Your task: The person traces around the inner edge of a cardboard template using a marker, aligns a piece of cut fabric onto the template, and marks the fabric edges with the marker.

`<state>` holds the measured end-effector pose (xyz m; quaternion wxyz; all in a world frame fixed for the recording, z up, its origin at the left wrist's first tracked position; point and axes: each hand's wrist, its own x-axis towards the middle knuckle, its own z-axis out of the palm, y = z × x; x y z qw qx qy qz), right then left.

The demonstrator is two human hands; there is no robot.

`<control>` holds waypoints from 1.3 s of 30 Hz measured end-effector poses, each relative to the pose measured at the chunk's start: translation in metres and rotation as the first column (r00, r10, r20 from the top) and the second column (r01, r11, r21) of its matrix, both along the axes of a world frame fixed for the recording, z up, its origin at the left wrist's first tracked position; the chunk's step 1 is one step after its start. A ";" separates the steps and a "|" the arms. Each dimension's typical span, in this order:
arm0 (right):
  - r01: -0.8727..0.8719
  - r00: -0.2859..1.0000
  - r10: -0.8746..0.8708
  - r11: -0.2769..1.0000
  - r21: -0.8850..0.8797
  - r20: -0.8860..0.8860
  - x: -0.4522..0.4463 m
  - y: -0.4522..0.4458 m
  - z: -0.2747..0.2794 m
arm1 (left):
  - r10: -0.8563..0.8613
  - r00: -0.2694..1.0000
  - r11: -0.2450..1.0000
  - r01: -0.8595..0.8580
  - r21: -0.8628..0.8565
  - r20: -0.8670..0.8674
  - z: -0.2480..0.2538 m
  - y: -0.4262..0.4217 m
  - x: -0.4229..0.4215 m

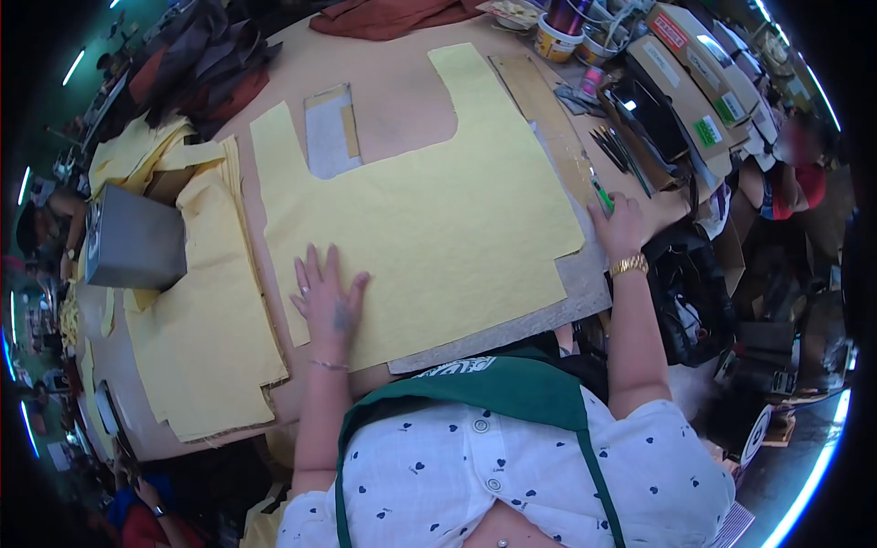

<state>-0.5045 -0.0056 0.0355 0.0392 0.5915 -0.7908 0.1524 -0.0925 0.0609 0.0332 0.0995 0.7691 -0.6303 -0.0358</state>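
A large yellow sheet of material (pixel 411 237) with a deep notch in its far edge lies flat before me. My left hand (pixel 327 306) rests palm down near its left front corner, fingers spread. At the sheet's right side my right hand (pixel 623 228) has its fingers closed around a green utility knife (pixel 603 196), whose tip points away from me. Beneath the sheet, a grey board (pixel 585 297) shows along the right and front edges. Another grey piece (pixel 327 151) lies by the notch.
Stacked yellow pieces (pixel 206 338) lie to the left under a grey metal block (pixel 137 239). Dark and rust-coloured material (pixel 196 64) is heaped at the far left. Pens (pixel 621 155), a black tray (pixel 650 119), cardboard boxes (pixel 685 73) and tubs (pixel 555 41) stand at right. Other people are at both sides.
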 end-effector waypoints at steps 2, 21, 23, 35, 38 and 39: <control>0.074 0.996 -0.079 0.992 0.099 0.052 -0.016 -0.017 -0.001 | 0.005 0.999 0.996 -0.002 0.093 -0.032 0.000 0.009 -0.005; 0.036 0.758 0.335 0.835 -0.550 0.559 -0.069 0.031 0.169 | -0.053 0.998 0.987 0.049 0.156 0.024 0.004 0.012 0.003; 0.035 0.785 0.394 0.742 -0.669 0.478 -0.087 0.035 0.177 | -0.057 0.998 0.987 0.053 0.155 0.022 0.003 0.012 0.002; 0.060 0.908 0.315 0.551 -0.833 0.275 -0.092 0.025 0.181 | -0.059 0.997 0.978 0.047 0.201 0.054 0.006 0.009 0.004; 0.080 0.886 0.377 0.450 -0.889 0.271 -0.080 0.024 0.174 | -0.026 0.999 0.981 0.017 0.194 0.046 0.008 0.004 0.005; 0.089 0.878 0.379 0.468 -0.879 0.291 -0.076 0.024 0.166 | -0.018 0.999 0.981 0.009 0.194 0.046 0.008 -0.001 0.006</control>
